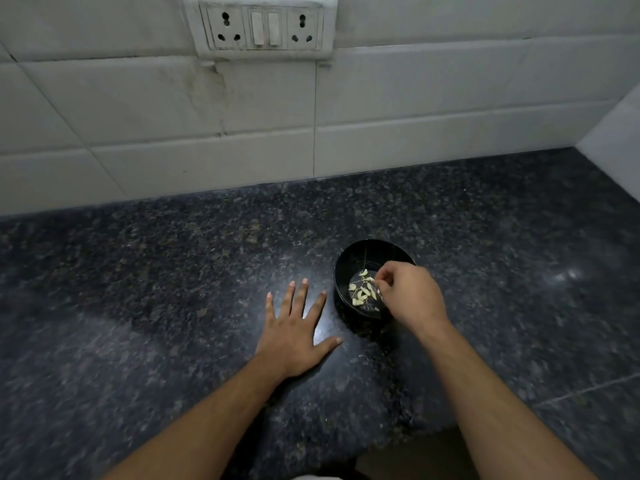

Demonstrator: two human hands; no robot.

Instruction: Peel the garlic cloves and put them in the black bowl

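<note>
while my left hand (294,336) lies spread flat on the bench (156,271) to steady me, my right hand (407,294) hovers over the black bowl (356,252), fingers pinched together. whether they grip anything i cannot tell; peeled garlic cloves (363,292) lie inside the bowl.

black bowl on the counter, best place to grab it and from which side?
Judging from this view, take the black bowl by its bare far-left rim, coming from the left or from above. It stands upright with its mouth open, so the thin rim can be pinched. The right hand hangs over the near-right rim above the garlic cloves; the left hand lies flat on the counter just left of it.
</note>
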